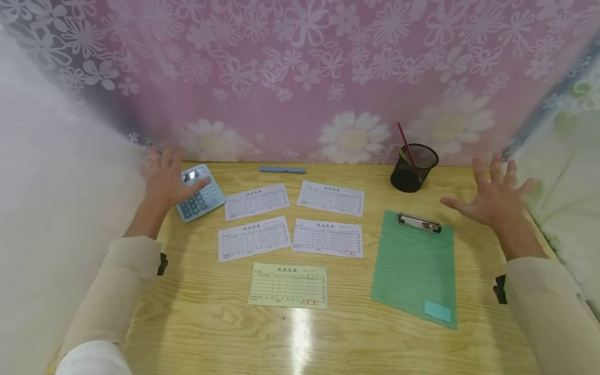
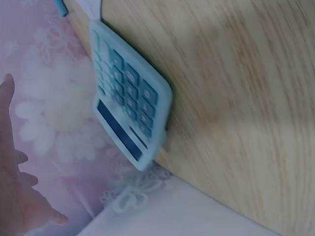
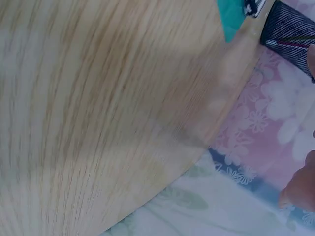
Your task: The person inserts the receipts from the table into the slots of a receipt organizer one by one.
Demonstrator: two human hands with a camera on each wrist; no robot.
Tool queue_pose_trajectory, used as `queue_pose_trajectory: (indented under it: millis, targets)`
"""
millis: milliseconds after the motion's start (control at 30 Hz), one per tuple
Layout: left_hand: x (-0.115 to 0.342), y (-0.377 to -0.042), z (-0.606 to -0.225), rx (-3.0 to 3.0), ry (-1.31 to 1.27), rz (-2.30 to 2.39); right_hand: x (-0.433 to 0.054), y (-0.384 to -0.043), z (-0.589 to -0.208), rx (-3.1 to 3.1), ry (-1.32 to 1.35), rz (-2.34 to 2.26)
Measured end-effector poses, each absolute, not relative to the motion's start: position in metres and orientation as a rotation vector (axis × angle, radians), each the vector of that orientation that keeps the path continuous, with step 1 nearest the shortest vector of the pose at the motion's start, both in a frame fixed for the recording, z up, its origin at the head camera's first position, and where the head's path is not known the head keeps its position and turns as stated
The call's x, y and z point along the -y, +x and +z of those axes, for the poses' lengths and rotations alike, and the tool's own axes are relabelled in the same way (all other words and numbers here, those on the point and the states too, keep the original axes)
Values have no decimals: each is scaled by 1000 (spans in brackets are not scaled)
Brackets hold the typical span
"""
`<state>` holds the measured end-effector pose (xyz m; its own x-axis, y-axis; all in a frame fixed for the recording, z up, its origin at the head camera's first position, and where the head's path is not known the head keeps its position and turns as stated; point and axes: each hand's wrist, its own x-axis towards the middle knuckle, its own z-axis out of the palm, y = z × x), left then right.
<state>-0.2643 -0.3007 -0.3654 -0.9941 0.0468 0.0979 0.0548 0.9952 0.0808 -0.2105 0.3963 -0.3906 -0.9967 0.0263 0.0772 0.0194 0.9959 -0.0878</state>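
My left hand, fingers spread, hovers beside and partly over a light blue calculator at the table's left. In the left wrist view the calculator lies apart from the hand. On the right, my right hand is spread in the air and holds nothing. Closest to it are a green clipboard with a metal clip and a black mesh pen cup holding a red pencil. White printed slips lie mid-table, with a yellow slip in front of them.
A blue pen lies near the back edge of the wooden table. Behind it hangs a pink flowered curtain, and pale cloth borders the left side. A light blue sticker sits on the clipboard's lower corner.
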Motion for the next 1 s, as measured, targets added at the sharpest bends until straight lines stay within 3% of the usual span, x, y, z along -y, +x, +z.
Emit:
queue_pose_trajectory:
  millis: [333,1000]
  targets:
    - [245,-276,-357,3047,-201,-460,-376,-202,-394,3055,99,312]
    - [99,-295,-400,3151,-274,-1278,-347,-191,-404,3236,181,772]
